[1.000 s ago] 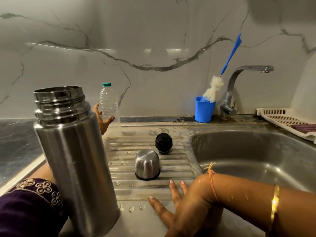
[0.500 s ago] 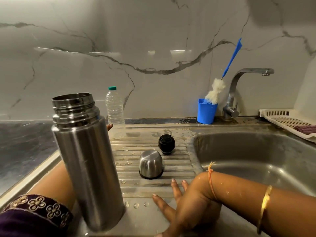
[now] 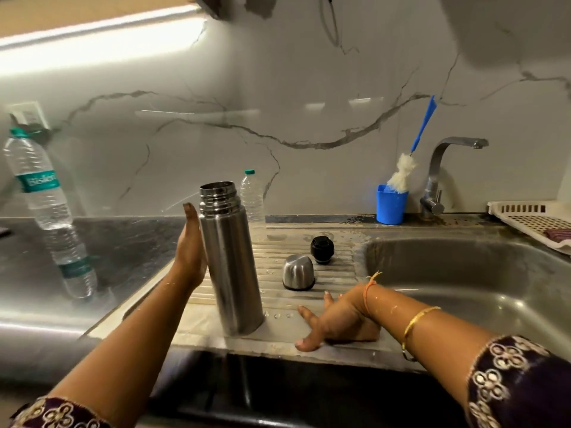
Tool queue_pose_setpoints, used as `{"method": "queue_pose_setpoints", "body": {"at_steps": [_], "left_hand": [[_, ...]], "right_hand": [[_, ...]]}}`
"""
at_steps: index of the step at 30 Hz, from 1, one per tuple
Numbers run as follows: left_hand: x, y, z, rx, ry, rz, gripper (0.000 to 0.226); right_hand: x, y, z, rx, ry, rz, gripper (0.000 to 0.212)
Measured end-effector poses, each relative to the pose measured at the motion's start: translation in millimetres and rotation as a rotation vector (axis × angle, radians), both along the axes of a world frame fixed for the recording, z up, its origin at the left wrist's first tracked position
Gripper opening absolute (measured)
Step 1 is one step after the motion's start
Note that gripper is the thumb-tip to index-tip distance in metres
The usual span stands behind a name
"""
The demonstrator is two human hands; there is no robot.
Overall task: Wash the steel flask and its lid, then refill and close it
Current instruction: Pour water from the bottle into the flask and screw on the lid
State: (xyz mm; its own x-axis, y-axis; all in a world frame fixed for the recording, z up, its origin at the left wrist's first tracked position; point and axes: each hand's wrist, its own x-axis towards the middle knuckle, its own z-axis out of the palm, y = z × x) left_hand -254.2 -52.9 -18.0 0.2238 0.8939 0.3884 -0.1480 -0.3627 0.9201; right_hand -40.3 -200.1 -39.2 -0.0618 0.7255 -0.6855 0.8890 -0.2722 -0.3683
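The fingers [image 3: 190,220] of the left hand [image 3: 191,251] are held straight and upright, laid against the side of the tall, uncapped stainless-steel flask [image 3: 230,261]. The flask is stood on the ribbed steel drainboard [image 3: 333,267] set in the counter [image 3: 123,248]. The right hand [image 3: 335,322] is spread flat, fingers splayed, on the drainboard just beside the flask. Beyond it, the domed steel cup lid [image 3: 298,275] and the black round stopper [image 3: 322,250] are set near each other.

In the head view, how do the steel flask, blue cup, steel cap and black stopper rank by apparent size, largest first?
1. steel flask
2. blue cup and steel cap: they look alike, and the cup stands farther away, so unranked
3. black stopper
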Motion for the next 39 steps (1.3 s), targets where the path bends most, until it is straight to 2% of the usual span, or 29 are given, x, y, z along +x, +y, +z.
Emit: {"method": "queue_pose_setpoints", "body": {"at_steps": [2, 4, 8, 11, 12, 14, 16, 20, 25, 29, 32, 37, 39], "left_hand": [[-5, -17, 2, -0.090, -0.026, 0.032, 0.091], [-6, -35, 3, -0.065, -0.002, 0.061, 0.113], [-1, -63, 7, 0.050, 0.119, 0.114, 0.112], [5, -82, 8, 0.049, 0.179, 0.137, 0.125], [7, -86, 8, 0.029, 0.176, 0.140, 0.120], [11, -89, 8, -0.010, 0.133, 0.168, 0.087], [17, -87, 6, -0.023, 0.109, 0.238, 0.067], [37, -96, 5, 0.007, 0.085, 0.348, 0.058], [87, -118, 5, 0.021, 0.043, 0.314, 0.055], [138, -135, 16, -0.070, -0.047, 0.090, 0.065], [172, -141, 26, -0.129, -0.003, -0.172, 0.058], [223, -136, 34, -0.173, 0.042, -0.441, 0.063], [239, -131, 32, -0.166, 0.057, -0.474, 0.064]], "right_hand": [[-4, -8, 1, 0.084, -0.033, 0.014, 0.085], [-4, -14, -3, 0.179, -0.039, -0.001, 0.085], [-4, -22, -15, 0.310, -0.137, 0.034, 0.079], [-2, -27, -23, 0.402, -0.175, 0.049, 0.080], [-2, -27, -25, 0.424, -0.168, 0.040, 0.079], [1, -29, -26, 0.471, -0.124, 0.010, 0.078], [4, -33, -25, 0.534, -0.060, -0.020, 0.078], [8, -39, -25, 0.689, 0.090, -0.047, 0.089], [22, -43, -10, 0.899, 0.340, -0.063, 0.101], [52, -49, 9, 0.917, 0.538, -0.133, 0.102], [84, -53, 17, 0.907, 0.727, -0.203, 0.100], [135, -55, 17, 0.952, 0.813, -0.329, 0.070], [148, -51, 12, 0.970, 0.832, -0.383, 0.069]]}}
